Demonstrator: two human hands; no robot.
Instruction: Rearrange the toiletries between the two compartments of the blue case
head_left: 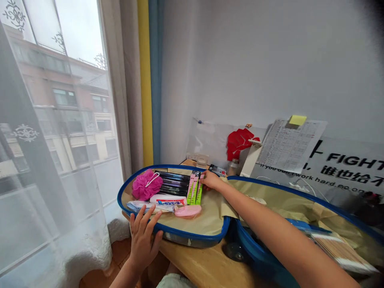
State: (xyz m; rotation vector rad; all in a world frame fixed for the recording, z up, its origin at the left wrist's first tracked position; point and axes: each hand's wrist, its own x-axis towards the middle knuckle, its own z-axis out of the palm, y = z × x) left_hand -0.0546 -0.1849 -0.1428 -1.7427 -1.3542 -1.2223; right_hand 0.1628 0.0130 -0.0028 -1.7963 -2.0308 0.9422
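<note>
Right hand, fingers curled, rests on the tops of pink-and-green packets; whether it pinches them cannot be told. The packets lie in one half of an open blue-rimmed suitcase, beside slim black boxes, a white tube, a pink soap case and a pink mesh bath sponge. Left hand, fingers spread, lies against the near rim.

Home-type rm, bedroom or study, can't tell which. Sheer lace curtain + yellow/blue drapes at window, brick bldg outside. Wooden desk by wall w/ printed sheet, sticky note, slogan poster. Open suitcase on desk holds personal stuff: bath puff, toothpaste.
</note>
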